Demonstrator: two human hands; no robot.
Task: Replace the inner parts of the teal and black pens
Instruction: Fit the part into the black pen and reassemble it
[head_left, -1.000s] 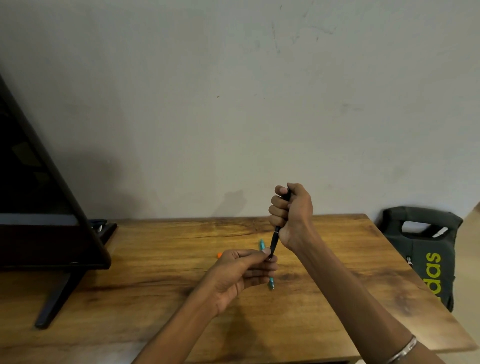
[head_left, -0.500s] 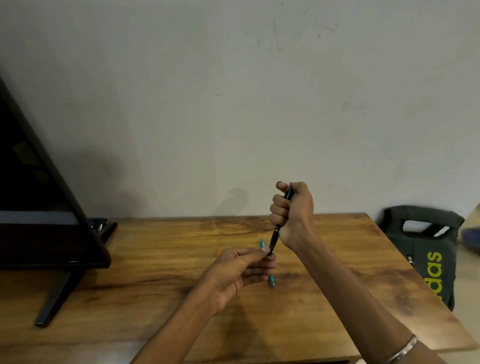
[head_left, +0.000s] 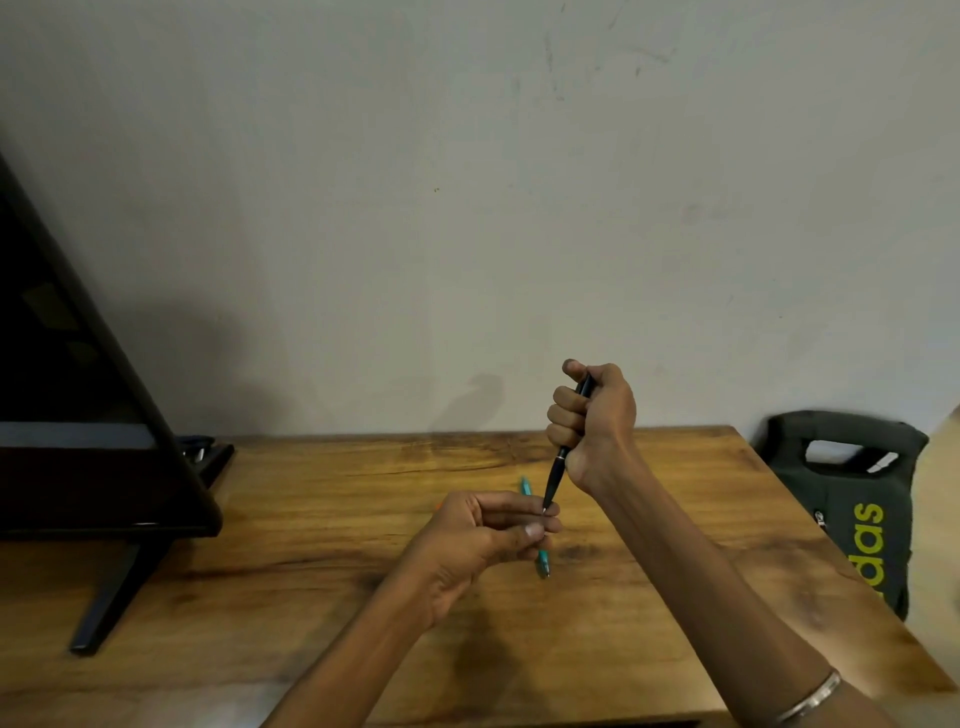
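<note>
Right hand (head_left: 592, 415) fisted round upper barrel of black pen (head_left: 556, 470), thumb up near the cap end. Pen held near upright over the table (head_left: 311, 519), tip pointing down and toward the left hand. Fist grip probably chosen to brace the barrel against twisting or pulling at the tip.

Left hand (head_left: 483, 535) just below, fingers curled, fingertips (head_left: 532, 530) pinching at the pen's tip end. Small silver point visible right at the pinch; whether that is the nib, a tip section or a refill cannot be told. Likely working the tip end loose, or seating it. Stage unclear: pen looks whole from here, thin silver ring showing mid-barrel just under the fist.

Teal pen (head_left: 540, 558) lying flat on table, directly behind the left hand, partly hidden by it; one end showing above the fingers, other end below. Apparently parked within reach for its turn. Small orange bit at the left hand's far edge, mostly hidden, not identifiable.

Off to the side: dark screen (head_left: 78, 415) on stand at table's left; dark bag (head_left: 852, 499) with yellow-green lettering beyond the right edge.
</note>
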